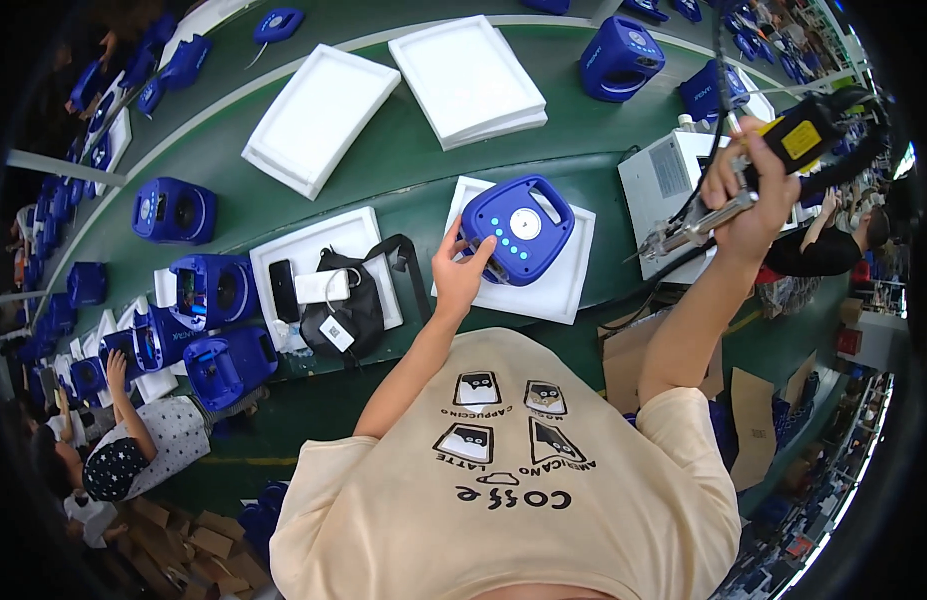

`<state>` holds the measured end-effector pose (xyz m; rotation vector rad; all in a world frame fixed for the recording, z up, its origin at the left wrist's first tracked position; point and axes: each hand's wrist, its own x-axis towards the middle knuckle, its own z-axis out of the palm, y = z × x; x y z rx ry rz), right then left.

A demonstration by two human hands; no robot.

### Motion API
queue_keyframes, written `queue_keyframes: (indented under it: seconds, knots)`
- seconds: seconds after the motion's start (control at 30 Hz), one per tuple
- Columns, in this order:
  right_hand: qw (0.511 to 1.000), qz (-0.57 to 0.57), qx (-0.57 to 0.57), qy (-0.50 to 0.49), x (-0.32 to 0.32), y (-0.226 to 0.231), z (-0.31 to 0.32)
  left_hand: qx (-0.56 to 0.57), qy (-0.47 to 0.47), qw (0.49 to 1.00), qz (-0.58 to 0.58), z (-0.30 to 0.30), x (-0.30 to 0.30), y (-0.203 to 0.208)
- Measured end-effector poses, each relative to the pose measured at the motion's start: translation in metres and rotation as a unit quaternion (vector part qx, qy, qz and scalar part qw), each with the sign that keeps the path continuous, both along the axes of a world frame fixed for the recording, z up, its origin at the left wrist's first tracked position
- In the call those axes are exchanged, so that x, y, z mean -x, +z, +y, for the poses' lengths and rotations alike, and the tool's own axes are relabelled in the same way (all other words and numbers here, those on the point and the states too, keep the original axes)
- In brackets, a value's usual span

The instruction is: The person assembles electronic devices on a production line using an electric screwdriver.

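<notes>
The left hand (455, 272) was curled around the left edge of a blue plastic box (517, 230) with round corners, gripping it. The blue box sat on a white foam tray (568, 290) in the middle of the green table (403, 160), just in front of the person. The box had a loop handle at its far end, a white round dial on its face and small light dots beside the dial. It looked hard and smooth, so it could slip a little, and it seemed heavy enough to need a firm hold. The side edge or the handle looked like good places to grab it. The dial might break if it was hit. The right hand (745, 190) was held up on the right, closed tight around a hanging power tool (713, 215) with a thin metal tip, a yellow label and a black cord. The foam under the box looked soft and light. To the left lay another foam tray (273, 245) with a black pouch (345, 312) that looked floppy. More blue boxes (173, 210) stood far left. Two empty foam trays (318, 118) lay on the far side. A white machine (668, 175) stood to the right.
</notes>
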<state>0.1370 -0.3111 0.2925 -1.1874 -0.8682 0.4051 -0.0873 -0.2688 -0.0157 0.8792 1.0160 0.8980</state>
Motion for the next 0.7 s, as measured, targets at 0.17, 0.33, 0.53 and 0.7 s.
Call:
queue_keyframes:
  seconds: [0.17, 0.33, 0.53, 0.7]
  knots:
    - [0.993, 0.085, 0.011, 0.077, -0.008, -0.008, -0.015, 0.039, 0.005, 0.999, -0.03, -0.001, 0.001, 0.009]
    - [0.99, 0.054, 0.057, 0.115, -0.003, -0.008, -0.03, 0.181, -0.014, 0.983, 0.004, -0.004, -0.005, 0.001]
    - [0.988, 0.076, 0.067, 0.118, -0.015, -0.005, -0.05, 0.133, -0.075, 0.988, -0.036, 0.007, -0.002, 0.031]
    - [0.991, 0.052, 0.054, 0.108, -0.03, -0.003, -0.063, 0.204, -0.076, 0.975, -0.053, 0.038, 0.007, 0.048]
